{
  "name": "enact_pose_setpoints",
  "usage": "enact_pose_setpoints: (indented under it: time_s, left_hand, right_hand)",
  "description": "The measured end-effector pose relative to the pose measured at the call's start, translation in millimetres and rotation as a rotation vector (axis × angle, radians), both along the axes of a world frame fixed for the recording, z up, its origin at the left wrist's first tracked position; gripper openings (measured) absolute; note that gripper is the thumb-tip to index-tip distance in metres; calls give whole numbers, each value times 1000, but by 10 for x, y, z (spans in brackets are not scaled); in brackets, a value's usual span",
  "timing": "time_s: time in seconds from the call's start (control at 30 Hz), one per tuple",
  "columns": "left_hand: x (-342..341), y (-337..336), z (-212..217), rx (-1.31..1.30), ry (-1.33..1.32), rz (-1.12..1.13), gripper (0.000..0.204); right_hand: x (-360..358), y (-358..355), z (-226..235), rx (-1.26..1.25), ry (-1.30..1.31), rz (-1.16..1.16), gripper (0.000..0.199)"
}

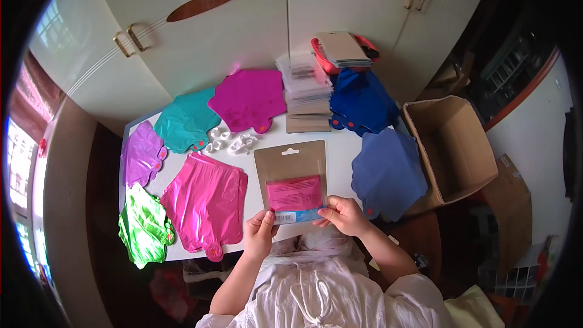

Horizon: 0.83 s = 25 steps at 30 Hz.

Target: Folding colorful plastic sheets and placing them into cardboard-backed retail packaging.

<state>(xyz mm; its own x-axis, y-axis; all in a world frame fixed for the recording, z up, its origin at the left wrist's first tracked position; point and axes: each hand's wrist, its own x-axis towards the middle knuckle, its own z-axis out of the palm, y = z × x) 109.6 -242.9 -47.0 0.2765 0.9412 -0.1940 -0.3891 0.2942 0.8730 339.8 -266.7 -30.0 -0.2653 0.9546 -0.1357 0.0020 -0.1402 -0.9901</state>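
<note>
A flat hang-hole packet stands out over the table's near edge, in front of my body. Its upper part is grey-brown; a folded pink piece with small print shows lower down, above a blue and white strip. My left hand is closed on the lower left corner, thumb on the front. At the lower right corner, my right hand pinches the edge between thumb and fingers. Just left of the packet lies a flat pink foil sheet, apparently an uninflated balloon. Small white coiled ribbons rest beyond it.
More flat foil pieces ring the white table: green, lilac, teal, magenta, dark blue, grey-blue. A packet stack and red basket stand behind. An open cardboard box is at right.
</note>
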Motion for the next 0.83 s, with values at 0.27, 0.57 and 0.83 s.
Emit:
enact_pose_setpoints:
  time_s: [0.27,0.57,0.83]
  left_hand:
    - [236,-8,102,415,362,-138,26]
    - [-361,128,124,238,330,183,27]
    - [-753,-84,441,514,175,192,22]
  right_hand:
    - [485,-143,-61,409,-313,-580,11]
    - [4314,-690,-195,20,-1229,-1030,14]
    - [4780,-529,-1833,-488,-1195,-563,41]
